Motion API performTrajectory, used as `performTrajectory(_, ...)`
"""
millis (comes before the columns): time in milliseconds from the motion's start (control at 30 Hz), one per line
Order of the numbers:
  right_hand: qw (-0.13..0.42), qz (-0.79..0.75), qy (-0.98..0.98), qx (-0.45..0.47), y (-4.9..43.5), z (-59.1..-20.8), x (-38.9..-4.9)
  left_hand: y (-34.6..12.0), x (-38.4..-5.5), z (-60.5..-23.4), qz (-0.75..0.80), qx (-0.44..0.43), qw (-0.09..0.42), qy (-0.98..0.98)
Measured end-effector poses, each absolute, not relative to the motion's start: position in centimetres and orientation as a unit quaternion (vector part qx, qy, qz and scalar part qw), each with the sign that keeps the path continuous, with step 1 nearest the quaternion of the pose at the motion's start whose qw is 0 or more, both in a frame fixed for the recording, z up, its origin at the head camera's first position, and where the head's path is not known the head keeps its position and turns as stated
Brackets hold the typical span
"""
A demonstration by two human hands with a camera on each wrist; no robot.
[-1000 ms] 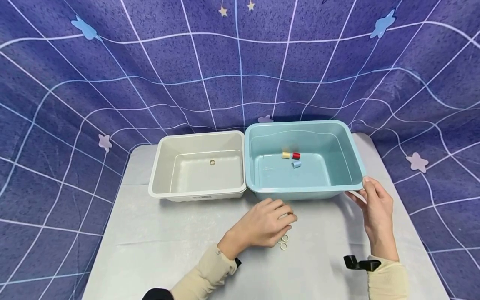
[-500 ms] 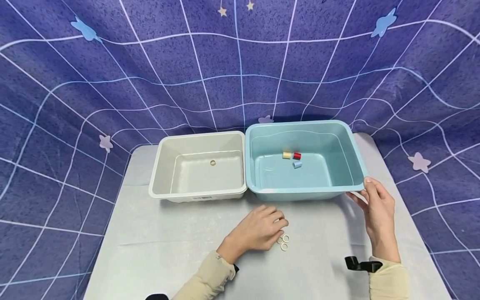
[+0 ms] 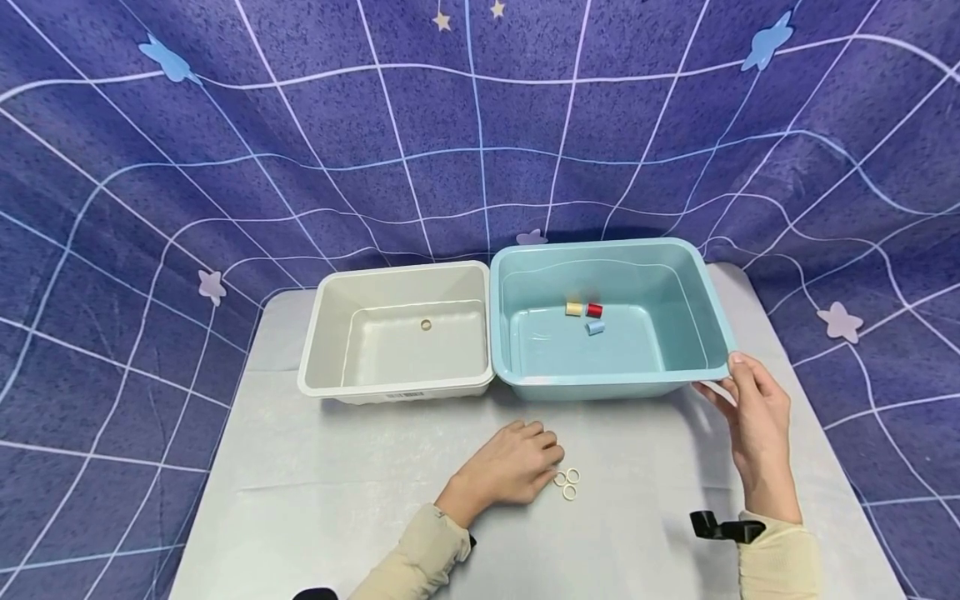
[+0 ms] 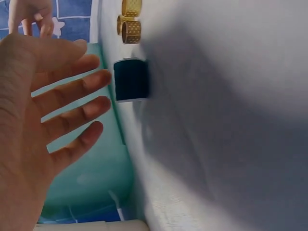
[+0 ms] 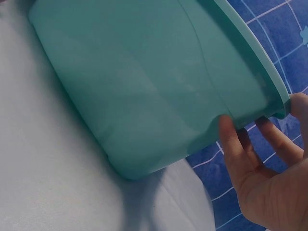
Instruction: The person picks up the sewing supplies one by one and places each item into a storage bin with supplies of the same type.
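My left hand (image 3: 513, 462) hovers low over the table with its fingers loosely bent and a little apart. Just beyond its fingertips, a dark teal thread spool (image 4: 131, 80) stands upright on the cloth; the hand hides it in the head view. Three dimpled gold ring thimbles (image 3: 570, 492) lie together to the right of that hand. With my right hand (image 3: 757, 425) I hold the front right corner of the light blue bin (image 3: 611, 379), at its rim and outer wall. Inside this bin lie a yellow spool (image 3: 573, 309), a red spool (image 3: 594, 310) and a light blue spool (image 3: 595, 328).
A white bin (image 3: 397, 390) stands against the blue bin's left side, with one gold ring thimble (image 3: 426, 325) on its floor. Both bins sit at the back of the cloth-covered table (image 3: 315, 483), in front of a purple-blue curtain (image 3: 420, 117).
My left hand has drawn back to the left and toward me, leaving the three ring thimbles more visible. The right hand stays at the bin's corner.
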State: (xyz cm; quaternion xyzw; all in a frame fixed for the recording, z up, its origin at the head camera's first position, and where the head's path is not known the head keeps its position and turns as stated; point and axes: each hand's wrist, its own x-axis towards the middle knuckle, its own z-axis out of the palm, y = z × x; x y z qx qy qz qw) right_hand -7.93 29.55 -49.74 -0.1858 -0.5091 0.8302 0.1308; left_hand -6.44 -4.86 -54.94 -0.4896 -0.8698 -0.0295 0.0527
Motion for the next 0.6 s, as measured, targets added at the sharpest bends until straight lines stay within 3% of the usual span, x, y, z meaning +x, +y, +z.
performTrajectory(367, 0.13, 0.831, -0.507, -0.186, 29.5, -49.7, -7.9, -4.8, -6.2, -55.8, -0.008, -0.467, -0.002, -0.884)
performTrajectory(600, 0.131, 0.824, -0.518, -0.189, 29.5, -49.7, -8.0, -4.9, -6.2, -56.1, -0.009, -0.458, -0.008, -0.889)
